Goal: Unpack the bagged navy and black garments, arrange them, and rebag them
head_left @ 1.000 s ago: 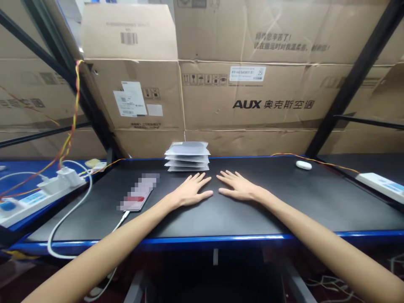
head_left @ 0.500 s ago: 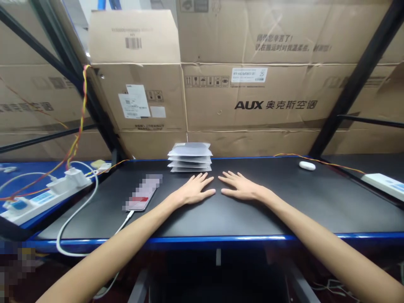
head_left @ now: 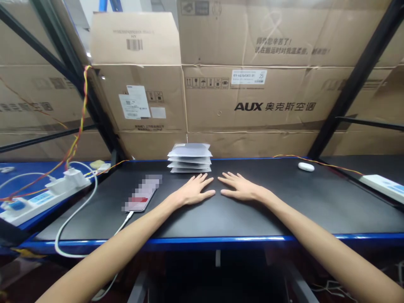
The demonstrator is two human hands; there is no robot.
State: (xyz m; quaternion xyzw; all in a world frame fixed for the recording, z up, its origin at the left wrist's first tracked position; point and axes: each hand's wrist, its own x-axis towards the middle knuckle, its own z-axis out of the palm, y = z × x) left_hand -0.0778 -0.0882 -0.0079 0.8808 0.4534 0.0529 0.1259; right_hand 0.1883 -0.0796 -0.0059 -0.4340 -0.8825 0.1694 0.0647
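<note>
My left hand (head_left: pixel 192 191) lies flat, palm down, on the black table top (head_left: pixel 284 202), fingers spread and empty. My right hand (head_left: pixel 240 188) rests flat beside it, a small gap between the two, fingers stretched out and holding nothing. Just beyond the fingertips of my left hand sits a stack of grey-white flat pouches (head_left: pixel 189 158) at the table's back edge. A phone (head_left: pixel 143 195) lies to the left of my left hand with a white cable plugged in.
A white power strip (head_left: pixel 44 193) with chargers and twisted wires lies on the blue surface at left. A small white oval case (head_left: pixel 306 166) sits at back right, another power strip (head_left: pixel 383 185) at far right. Cardboard boxes (head_left: pixel 246 97) wall the back.
Both hands stay flat in the same place. Only the view has shifted slightly.
</note>
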